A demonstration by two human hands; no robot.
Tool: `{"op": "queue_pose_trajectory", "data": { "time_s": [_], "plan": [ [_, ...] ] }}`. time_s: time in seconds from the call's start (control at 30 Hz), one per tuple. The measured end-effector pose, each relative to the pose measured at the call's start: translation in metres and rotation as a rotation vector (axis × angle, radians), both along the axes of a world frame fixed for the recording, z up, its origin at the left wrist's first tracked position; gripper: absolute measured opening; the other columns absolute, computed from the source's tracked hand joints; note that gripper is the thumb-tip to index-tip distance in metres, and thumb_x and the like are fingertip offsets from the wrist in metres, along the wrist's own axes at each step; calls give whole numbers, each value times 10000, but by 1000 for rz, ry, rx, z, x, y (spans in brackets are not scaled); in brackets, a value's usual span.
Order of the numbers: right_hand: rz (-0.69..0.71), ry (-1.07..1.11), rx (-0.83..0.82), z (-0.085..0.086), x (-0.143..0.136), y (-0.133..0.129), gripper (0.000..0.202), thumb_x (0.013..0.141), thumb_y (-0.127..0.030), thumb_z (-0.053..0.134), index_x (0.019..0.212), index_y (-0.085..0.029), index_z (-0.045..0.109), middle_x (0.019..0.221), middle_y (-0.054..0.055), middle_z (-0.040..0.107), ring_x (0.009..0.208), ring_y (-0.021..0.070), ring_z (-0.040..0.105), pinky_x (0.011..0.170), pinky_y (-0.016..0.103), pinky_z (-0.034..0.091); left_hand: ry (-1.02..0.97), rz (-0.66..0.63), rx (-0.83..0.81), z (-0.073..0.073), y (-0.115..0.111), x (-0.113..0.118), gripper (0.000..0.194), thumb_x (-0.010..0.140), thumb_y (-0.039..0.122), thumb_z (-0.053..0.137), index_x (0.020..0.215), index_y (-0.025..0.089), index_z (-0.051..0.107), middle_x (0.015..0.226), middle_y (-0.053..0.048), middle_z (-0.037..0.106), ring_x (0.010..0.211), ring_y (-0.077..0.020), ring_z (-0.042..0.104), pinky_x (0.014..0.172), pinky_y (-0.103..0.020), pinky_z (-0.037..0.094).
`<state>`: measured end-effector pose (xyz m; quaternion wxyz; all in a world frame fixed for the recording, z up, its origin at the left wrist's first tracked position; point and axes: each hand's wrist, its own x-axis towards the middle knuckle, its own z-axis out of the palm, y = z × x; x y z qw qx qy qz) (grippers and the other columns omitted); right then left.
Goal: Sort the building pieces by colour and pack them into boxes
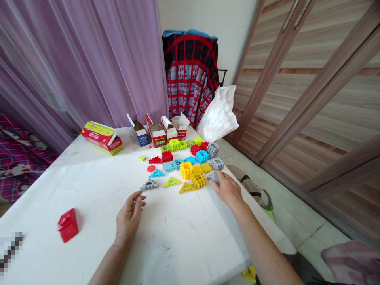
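Observation:
Near the right edge of the table, my right hand (227,189) has its thumb and forefinger around grey interlocking building blocks (213,178), partly hidden by the fingers. My left hand (130,213) hovers low over the cloth, fingers loosely bent and apart, with nothing in it. Just beyond its fingertips lie grey triangular pieces (149,185). A lime triangle (171,182) and a dark yellow triangle (186,188) lie between the hands. Behind them are a yellow cube (186,170), a blue cube (202,156), red blocks (167,156) and lime blocks (174,145), grouped by colour.
Opened small boxes (157,136) stand at the back, with a red-and-yellow carton (101,137) to their left. A white plastic bag (219,113) rests at the back right corner. One red plastic object (68,225) lies at the left. Wooden wardrobe doors (326,99) rise on the right.

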<state>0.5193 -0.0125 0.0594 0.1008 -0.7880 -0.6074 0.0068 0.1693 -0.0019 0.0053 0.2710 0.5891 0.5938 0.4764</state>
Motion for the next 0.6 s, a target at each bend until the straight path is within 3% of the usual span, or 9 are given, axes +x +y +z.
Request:
{"op": "queue_pose_trajectory", "data": {
  "time_s": [0.4, 0.6],
  "plan": [
    [52, 70, -31, -5, 11, 6, 456, 893, -303, 457, 1341, -222, 482, 1377, 108, 499, 1132, 230, 561, 872, 317, 429, 11, -4, -13, 3, 1, 2, 451, 850, 554, 453, 1091, 193, 577, 904, -74, 704, 715, -171, 691, 629, -301, 569],
    [63, -6, 37, 1, 3, 4, 501, 874, -427, 520, 1324, -205, 512, 1399, 152, 471, 1219, 296, 499, 941, 410, 411, 15, -12, -31, -1, 1, 1, 453, 853, 554, 452, 1106, 198, 570, 917, -77, 708, 727, -174, 697, 629, -296, 565]
  ]
}}
